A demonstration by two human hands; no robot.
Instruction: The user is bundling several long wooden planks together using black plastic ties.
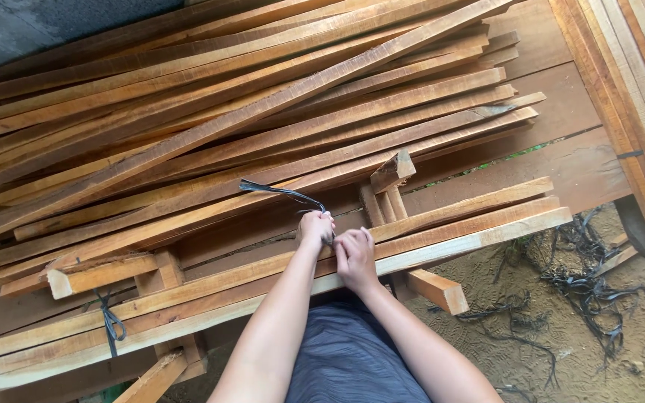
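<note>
Black strap over stacked slats

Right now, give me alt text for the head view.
Both hands, left hand and right hand, grip a thin black plastic strap at a bundle of long sawn wooden slats. Behind lies a loose pile of similar reddish slats; black strap scraps litter the sandy ground.
</note>
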